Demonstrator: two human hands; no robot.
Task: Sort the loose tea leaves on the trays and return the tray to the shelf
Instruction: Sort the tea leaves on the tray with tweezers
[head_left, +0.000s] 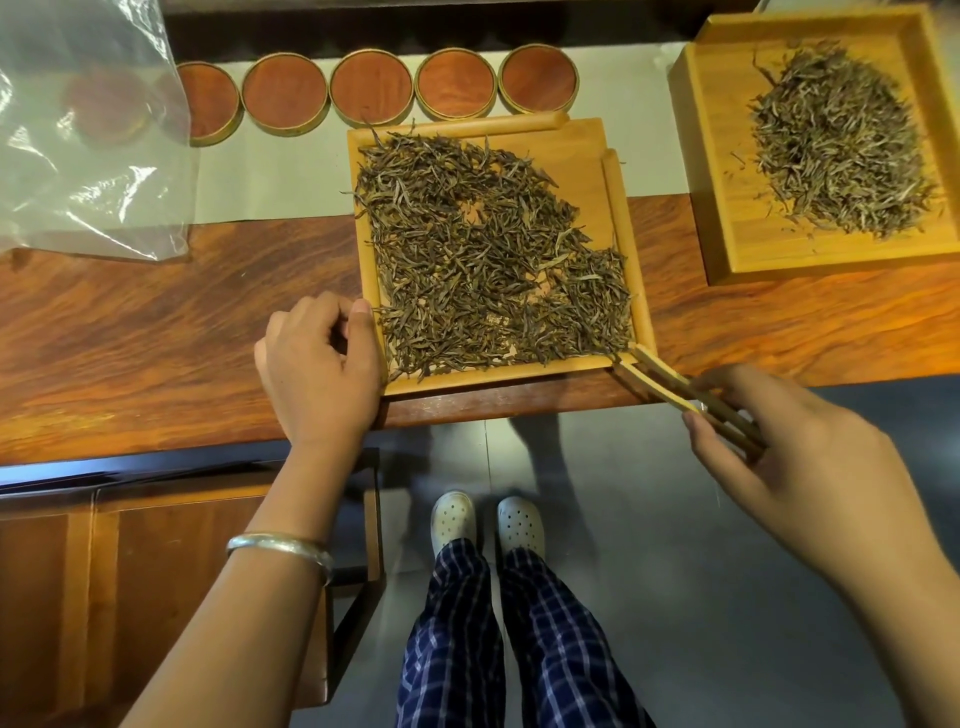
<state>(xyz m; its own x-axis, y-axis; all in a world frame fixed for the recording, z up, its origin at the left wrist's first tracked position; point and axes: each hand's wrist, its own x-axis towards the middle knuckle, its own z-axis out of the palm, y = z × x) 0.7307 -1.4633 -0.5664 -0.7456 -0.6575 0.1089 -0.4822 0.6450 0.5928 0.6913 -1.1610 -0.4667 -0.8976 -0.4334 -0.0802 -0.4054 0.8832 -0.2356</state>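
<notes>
A: Status, big to small?

B: Wooden table (156, 322) in front of me. Near tray (582, 156) sits at its front edge, loose tea leaves (483, 249) spread across most of it. Second tray (727, 156) far right, well apart, leaves in a pile (836, 140). Plastic bag (88, 135) far left. Five round lidded tins (371, 85) in a row behind the near tray.

A: Hands?

B: My left hand (317, 364) touches the near tray's left rim, fingers curled, thumb on the edge. My right hand (800, 447) pinches bamboo tongs (675, 389); tips at the tray's front right corner, slightly apart, nothing held.
</notes>
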